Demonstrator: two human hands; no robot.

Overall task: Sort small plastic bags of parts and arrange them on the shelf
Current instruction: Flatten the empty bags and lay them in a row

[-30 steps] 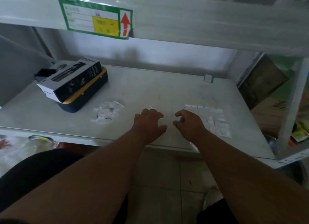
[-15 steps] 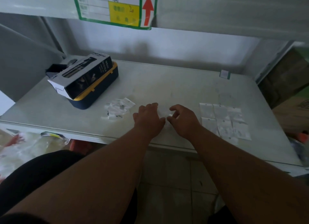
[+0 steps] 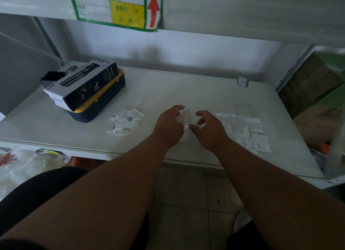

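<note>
Pale shelf (image 3: 186,85) in dim light. At its middle the left hand (image 3: 169,126) and right hand (image 3: 211,130) together pinch 1 small clear bag (image 3: 185,116), loose pile (image 3: 125,121) left, laid-out rows (image 3: 242,130) right. Likely light, limp, slippery film, so best gripped at its edges.

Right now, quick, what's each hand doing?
Left hand: holding a small clear bag.
Right hand: fingers curled beside the bag; grip cannot be told.

Label (image 3: 112,8) cut off @ top; bag (image 3: 185,116) blurred, contents can't tell.
</note>
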